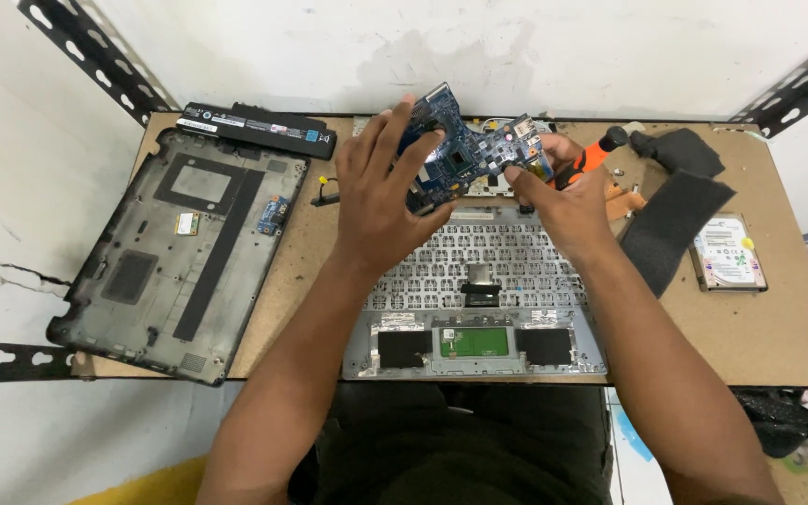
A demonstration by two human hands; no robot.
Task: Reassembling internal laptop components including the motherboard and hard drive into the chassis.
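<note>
Across the middle of the frame lies the brown table (778, 346), with a grey laptop shell (475, 290) open at the bottom centre. Left of it sits a dark bottom cover (175, 252). Above the shell, near the top centre, both hands hold up a blue circuit board (465, 154). It looks thin, light, stiff and easy to break, so the edges seem the safest place to grip. Left hand (381, 201) has spread fingers cupping one end. Right hand (563, 201) pinches the other end.

The brown desk (778, 337) carried an upturned keyboard deck (479, 281) centrally, a base cover (170, 252) at nine o'clock, a battery (259, 129) at eleven, a hard drive (728, 252) at three.
</note>
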